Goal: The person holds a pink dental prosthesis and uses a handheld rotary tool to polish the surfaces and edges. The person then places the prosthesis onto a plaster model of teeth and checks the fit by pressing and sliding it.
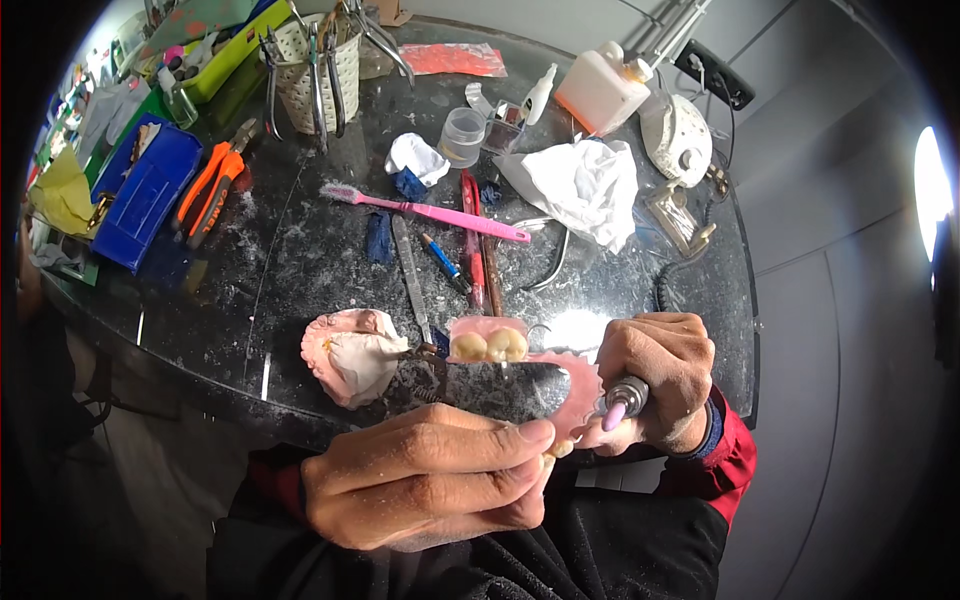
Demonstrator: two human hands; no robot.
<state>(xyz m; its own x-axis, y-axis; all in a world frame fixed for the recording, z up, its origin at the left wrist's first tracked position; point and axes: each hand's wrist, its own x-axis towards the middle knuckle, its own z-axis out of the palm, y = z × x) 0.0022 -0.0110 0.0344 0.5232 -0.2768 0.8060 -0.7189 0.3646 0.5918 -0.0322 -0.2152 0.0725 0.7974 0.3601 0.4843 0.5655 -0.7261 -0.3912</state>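
Observation:
My left hand (425,475) pinches a pink partial denture (577,392) by one end, between thumb and fingers. The denture is a curved pink plate with a scalloped edge, cream molars at its far end and a thin wire clasp beside them. My right hand (660,362) is wrapped round a metal rotary handpiece (629,394), whose body is mostly hidden in the fist. Its pinkish grinding stone (614,415) points toward me, close beside the denture's scalloped edge; whether they touch I cannot tell. A pink and white dental cast (352,357) lies on the bench to the left.
Beyond my hands lie a pink toothbrush (465,221), a blue pencil-like tool (441,257) and a metal file (411,275). Orange-handled pliers (214,190) and a blue bin (147,205) are at left. White cloth (585,185) and a liquid canister (603,88) stand back right. Dust covers the black bench.

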